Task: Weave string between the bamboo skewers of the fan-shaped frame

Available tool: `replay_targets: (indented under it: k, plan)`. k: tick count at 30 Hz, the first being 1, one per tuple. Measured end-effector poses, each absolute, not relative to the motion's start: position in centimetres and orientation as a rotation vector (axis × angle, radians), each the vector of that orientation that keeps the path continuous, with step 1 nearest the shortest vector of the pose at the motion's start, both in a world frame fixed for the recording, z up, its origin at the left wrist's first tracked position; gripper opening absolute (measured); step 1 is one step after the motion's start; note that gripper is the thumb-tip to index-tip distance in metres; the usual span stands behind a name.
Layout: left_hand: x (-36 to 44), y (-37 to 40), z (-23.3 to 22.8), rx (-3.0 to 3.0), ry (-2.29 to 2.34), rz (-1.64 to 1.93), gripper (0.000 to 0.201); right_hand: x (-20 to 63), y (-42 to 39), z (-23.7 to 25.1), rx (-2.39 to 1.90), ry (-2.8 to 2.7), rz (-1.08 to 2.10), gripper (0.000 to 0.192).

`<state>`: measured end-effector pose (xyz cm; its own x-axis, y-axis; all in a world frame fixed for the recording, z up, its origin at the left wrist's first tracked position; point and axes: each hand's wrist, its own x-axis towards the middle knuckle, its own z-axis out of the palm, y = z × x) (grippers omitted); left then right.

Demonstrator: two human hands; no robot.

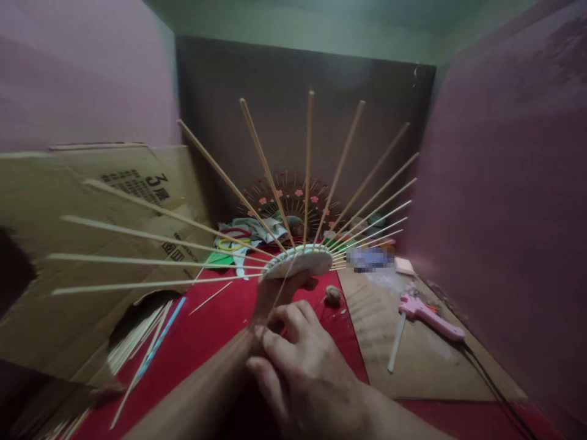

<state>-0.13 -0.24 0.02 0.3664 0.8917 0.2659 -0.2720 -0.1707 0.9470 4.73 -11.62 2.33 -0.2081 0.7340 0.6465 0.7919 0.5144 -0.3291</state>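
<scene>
A round white disc (300,261) with thin wooden sticks (309,165) fanning out from its edge is held up in front of me. My left hand (277,296) grips the disc from below, its fingers partly hidden behind the disc and my other hand. A thin length of twine (283,286) runs down from the disc to my right hand (302,351), which is closed with thumb and fingers bent and pinches the twine close to my left wrist. To the right of the disc, a small ball of twine (332,296) rests on the red cloth (321,327).
On a cardboard sheet (380,366) at right lies a pink glue gun (431,315) with its cord. A cardboard box (68,256) stands left, near loose sticks (142,336). Behind are scissors (233,233) and a flower-decorated stick fan (293,189) against the back wall.
</scene>
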Motion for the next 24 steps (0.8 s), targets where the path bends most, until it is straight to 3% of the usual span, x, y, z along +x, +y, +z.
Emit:
replay_targets:
  k: [3, 8, 13, 17, 24]
  plan:
    - [0.6, -0.1, 0.4, 1.376, 0.710, 1.209, 0.018, 6.3, -13.1, 1.7, -1.116, -1.959, -0.044, 0.027]
    - [1.4, -0.2, 0.3, 1.149, 0.486, 1.283, 0.023, 11.5, -11.4, -0.6, -1.398, -1.270, 0.558, 0.022]
    - [1.6, -0.9, 0.6, 1.062, 0.356, 1.228, 0.016, 14.0, -7.7, -1.3, -0.892, -0.853, 0.903, 0.036]
    - [1.9, -1.5, 0.7, 0.907, 0.281, 1.019, 0.021, 13.1, -6.4, -1.1, -0.749, -0.767, 1.116, 0.026]
    - [1.4, -1.6, 0.5, 0.652, 0.378, 0.481, 0.018, 13.7, -4.9, 0.7, -0.706, -0.621, 1.156, 0.023]
